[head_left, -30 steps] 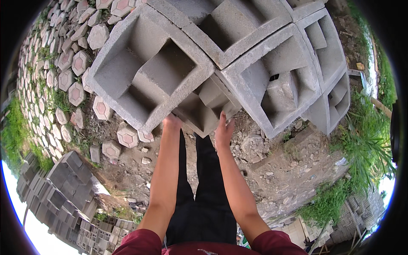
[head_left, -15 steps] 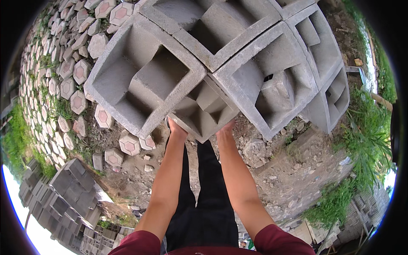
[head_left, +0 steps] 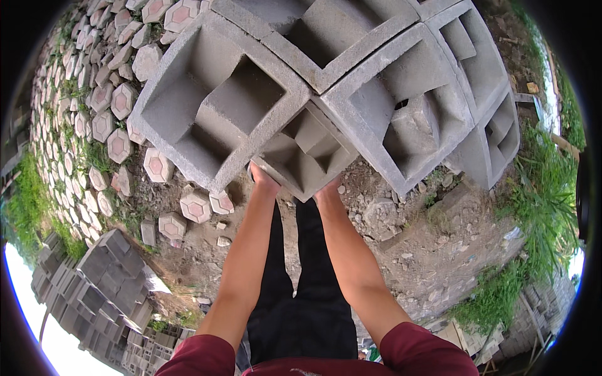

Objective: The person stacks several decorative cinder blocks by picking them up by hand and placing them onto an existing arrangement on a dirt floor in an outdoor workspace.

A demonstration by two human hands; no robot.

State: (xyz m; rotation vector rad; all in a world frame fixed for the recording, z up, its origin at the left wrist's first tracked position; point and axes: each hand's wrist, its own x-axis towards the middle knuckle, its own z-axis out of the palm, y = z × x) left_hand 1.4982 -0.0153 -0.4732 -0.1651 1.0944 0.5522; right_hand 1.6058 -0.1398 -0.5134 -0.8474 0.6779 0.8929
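Both my hands are at a small square concrete block [head_left: 291, 172], hollow in front with slanted inner partitions. It sits corner-down, low in the gap between two larger hollow blocks. My left hand [head_left: 266, 180] grips its lower left side, most fingers hidden behind it. On the lower right side, close to the bottom corner, is my right hand [head_left: 327, 189], its fingers also mostly out of sight. The larger left block [head_left: 210, 188] and the larger right block [head_left: 401, 182] stand on their corners, each with stepped hollows inside. A third large block [head_left: 321, 81] meets them above.
More hollow concrete blocks [head_left: 480, 69] continue the stack to the right. Hexagonal pavers [head_left: 158, 165] cover the left ground. Rubble-strewn dirt [head_left: 433, 263] lies around my legs, with green plants [head_left: 533, 213] at right. Grey blocks [head_left: 113, 269] are piled at lower left.
The whole view has shifted slightly, the stack and small block together. My right hand has slid a little along the small block toward its bottom corner; my left hand keeps its place.
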